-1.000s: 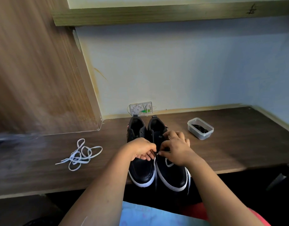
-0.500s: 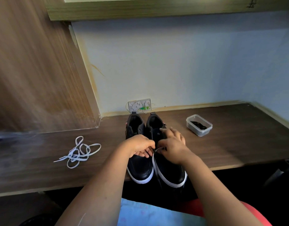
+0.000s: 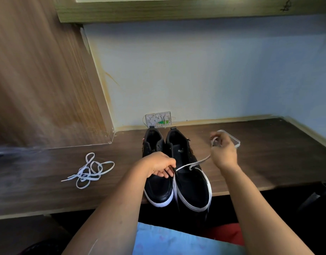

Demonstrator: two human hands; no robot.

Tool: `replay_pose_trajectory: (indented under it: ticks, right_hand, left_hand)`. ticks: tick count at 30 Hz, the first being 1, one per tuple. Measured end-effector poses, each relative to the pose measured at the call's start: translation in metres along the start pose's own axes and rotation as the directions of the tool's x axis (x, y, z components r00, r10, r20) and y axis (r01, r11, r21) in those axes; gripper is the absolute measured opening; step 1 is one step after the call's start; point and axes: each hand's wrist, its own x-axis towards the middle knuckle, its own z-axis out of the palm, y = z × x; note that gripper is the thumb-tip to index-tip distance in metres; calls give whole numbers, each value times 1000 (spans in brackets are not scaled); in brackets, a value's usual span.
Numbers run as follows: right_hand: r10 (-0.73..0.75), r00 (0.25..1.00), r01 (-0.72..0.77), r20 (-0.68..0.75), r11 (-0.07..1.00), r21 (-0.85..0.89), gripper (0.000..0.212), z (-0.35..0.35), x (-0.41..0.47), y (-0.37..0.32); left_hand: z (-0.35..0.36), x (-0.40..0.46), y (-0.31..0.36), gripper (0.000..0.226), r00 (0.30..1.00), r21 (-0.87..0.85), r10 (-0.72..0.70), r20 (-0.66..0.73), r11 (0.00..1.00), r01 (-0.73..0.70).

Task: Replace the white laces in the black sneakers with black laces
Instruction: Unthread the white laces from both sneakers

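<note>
At the bottom of the frame my forearms reach up toward the desk. My left hand, at centre, has its fingers curled down onto the left sneaker, pinching a dark strand that I take for a black lace where the two shoes meet. The right sneaker sits touching it, toes over the desk's near edge. My right hand, right of centre and farther up, has its fingers closed on the white lace, which runs taut from the shoe's eyelets up to my fist. Left of centre lies another white lace in a loose tangle. Behind my right hand shows the rim of a clear container. At the wall stands a white socket plate.
</note>
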Motion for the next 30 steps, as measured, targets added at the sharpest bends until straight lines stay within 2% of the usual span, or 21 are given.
replay_pose_trajectory:
  ticks: [1,2,4,6,7,9,11,12,13,14,15,17,19,20,21,22,24,25,27,28,30]
  right_hand:
    - [-165,979,182,121,973,-144,52,2,-5,-1]
    - [-258,926,322,276,921,-217,53,5,-11,-4]
    - [-259,803,496,537,789,-362,49,17,-22,-7]
    - [-209,733,604,647,638,-478,31,30,-26,-2]
    - [-210,730,614,650,618,-491,20,33,-26,1]
    - [-255,800,520,543,745,-417,13,36,-24,6]
    - [-178,958,243,227,922,-302,18,30,-18,1]
    - [-110,993,115,35,951,-288,22,24,-15,-1]
    - [-103,987,55,-121,937,-346,24,18,-13,-2]
    - [-170,966,69,-194,896,-439,24,14,-11,0]
    - [-269,953,156,-142,832,-532,28,11,-9,3]
    - [-345,911,410,225,711,-570,39,13,-13,1]
    - [-238,804,545,545,663,-514,28,25,-22,0]
    - [-194,768,569,610,645,-510,20,31,-24,3]
    - [-206,764,578,612,641,-505,13,36,-24,6]
    - [-248,786,567,567,656,-498,10,39,-22,8]
    - [-346,883,463,318,756,-462,9,37,-17,9]
    - [-340,930,368,142,836,-408,11,33,-13,7]
    - [-198,968,171,-152,969,-178,19,19,-5,-3]
    - [-108,970,96,-218,993,-66,21,11,-2,-7]
    - [-81,966,71,-246,996,-50,21,-1,-1,-12]
  left_hand:
    - [0,0,0,11,1000,-1,1,0,1000,-1]
    - [0,-1,0,11,1000,-3,4,1,1000,-4]
    - [0,-1,0,12,1000,-1,6,3,1000,-6]
    - [0,-1,0,12,1000,0,8,5,1000,-8]
    - [0,-1,0,12,1000,-2,7,4,1000,-7]
    - [0,-2,0,12,1000,-8,8,3,1000,-8]
    - [0,-2,0,12,1000,-10,11,3,1000,-11]
    - [0,-2,1,12,1000,-9,11,5,1000,-11]
    - [0,-3,1,12,1000,-9,10,6,1000,-10]
    - [0,-3,0,12,1000,-9,9,5,1000,-9]
    - [-1,-3,1,12,1000,-9,10,3,1000,-10]
    - [-1,-3,0,12,1000,-8,13,-3,1000,-13]
    - [0,-4,0,12,1000,-4,16,-4,1000,-16]
    - [0,-4,1,13,1000,-1,16,-3,1000,-16]
    - [1,-5,1,13,1000,-2,14,0,1000,-14]
    - [1,-5,1,13,1000,-11,11,5,1000,-11]
    - [2,-6,2,13,1000,-26,10,-2,1000,-10]
    - [2,-7,3,13,1000,-27,11,-8,1000,-11]
    - [1,-8,2,14,1000,-20,1,-5,1000,-1]
    - [1,-8,2,15,1000,-10,-8,4,1000,8]
    - [1,-10,4,19,999,110,29,-19,994,-27]
